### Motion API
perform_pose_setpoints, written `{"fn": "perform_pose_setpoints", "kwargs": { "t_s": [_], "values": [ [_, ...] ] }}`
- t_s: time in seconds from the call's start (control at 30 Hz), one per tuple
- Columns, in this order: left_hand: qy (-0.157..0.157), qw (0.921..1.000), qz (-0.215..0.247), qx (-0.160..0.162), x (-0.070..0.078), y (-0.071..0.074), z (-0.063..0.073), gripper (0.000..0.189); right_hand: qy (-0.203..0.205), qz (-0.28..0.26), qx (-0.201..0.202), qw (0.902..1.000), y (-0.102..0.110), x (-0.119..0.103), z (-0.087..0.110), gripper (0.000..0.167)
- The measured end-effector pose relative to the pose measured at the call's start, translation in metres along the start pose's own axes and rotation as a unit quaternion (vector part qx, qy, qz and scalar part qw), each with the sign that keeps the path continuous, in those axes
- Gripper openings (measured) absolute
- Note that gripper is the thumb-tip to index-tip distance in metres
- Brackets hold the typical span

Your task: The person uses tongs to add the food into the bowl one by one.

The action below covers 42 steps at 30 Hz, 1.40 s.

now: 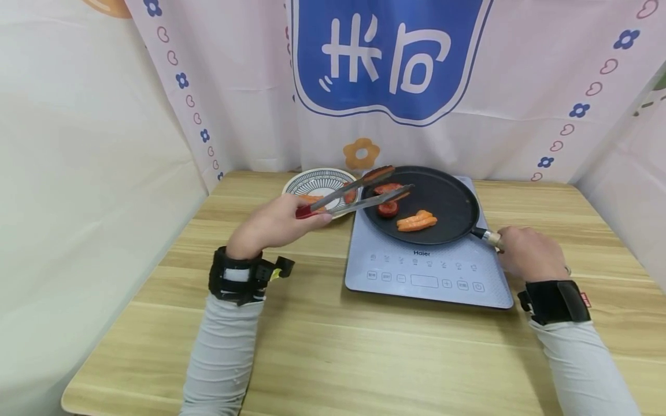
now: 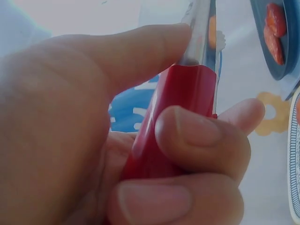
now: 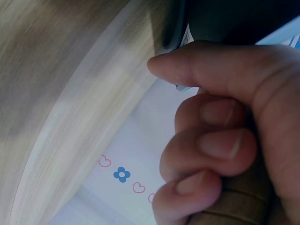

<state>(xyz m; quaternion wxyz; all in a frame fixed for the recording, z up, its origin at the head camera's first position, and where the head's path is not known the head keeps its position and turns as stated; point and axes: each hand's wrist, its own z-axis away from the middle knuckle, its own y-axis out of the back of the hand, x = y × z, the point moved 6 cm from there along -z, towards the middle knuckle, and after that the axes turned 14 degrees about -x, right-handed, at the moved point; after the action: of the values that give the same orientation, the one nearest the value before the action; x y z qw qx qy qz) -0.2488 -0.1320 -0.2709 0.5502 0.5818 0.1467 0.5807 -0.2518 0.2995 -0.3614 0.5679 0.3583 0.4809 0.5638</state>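
Observation:
My left hand (image 1: 278,225) grips the red handle of metal tongs (image 1: 359,202), the thumb lying along the metal in the left wrist view. The tong arms stand apart over the left side of a black flat pan (image 1: 452,199). Red food pieces (image 1: 387,209) lie under and beside the tongs, and an orange ridged piece (image 1: 416,221) lies nearer the front. My right hand (image 1: 533,254) holds the pan's wooden handle (image 3: 234,201), fingers curled round it. A patterned plate (image 1: 296,184) with orange and red pieces stands left of the pan, partly behind the tongs.
The pan sits on a pale Haier induction cooker (image 1: 385,289) with touch controls along its front. Both stand on a wood-grain table (image 1: 312,346). A printed white cloth (image 1: 250,115) hangs right behind the table, with more white cloth at both sides.

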Motion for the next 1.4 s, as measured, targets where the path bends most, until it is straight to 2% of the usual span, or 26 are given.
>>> {"fn": "perform_pose_setpoints", "kwargs": {
  "t_s": [0.23, 0.43, 0.6, 1.17, 1.4],
  "values": [
    [0.016, 0.9997, 0.017, 0.009, -0.008, 0.005, 0.005, 0.044, -0.001, 0.002, 0.0, 1.0, 0.0, 0.0, 0.0, 0.009],
    [0.062, 0.9974, 0.031, 0.02, -0.018, 0.011, 0.01, 0.058, -0.003, 0.004, 0.0, 1.0, 0.0, 0.0, 0.0, 0.012],
    [0.103, 0.9937, 0.039, 0.02, -0.026, 0.013, 0.011, 0.06, -0.003, 0.004, 0.001, 1.0, -0.001, 0.001, 0.0, 0.01],
    [0.108, 0.9917, 0.068, 0.014, -0.05, 0.015, 0.008, 0.058, -0.004, 0.004, 0.002, 1.0, 0.0, 0.0, 0.0, 0.012],
    [0.134, 0.9885, 0.071, -0.001, -0.059, 0.013, 0.007, 0.059, -0.002, 0.002, 0.004, 1.0, 0.0, 0.001, 0.0, 0.011]
  ]
}}
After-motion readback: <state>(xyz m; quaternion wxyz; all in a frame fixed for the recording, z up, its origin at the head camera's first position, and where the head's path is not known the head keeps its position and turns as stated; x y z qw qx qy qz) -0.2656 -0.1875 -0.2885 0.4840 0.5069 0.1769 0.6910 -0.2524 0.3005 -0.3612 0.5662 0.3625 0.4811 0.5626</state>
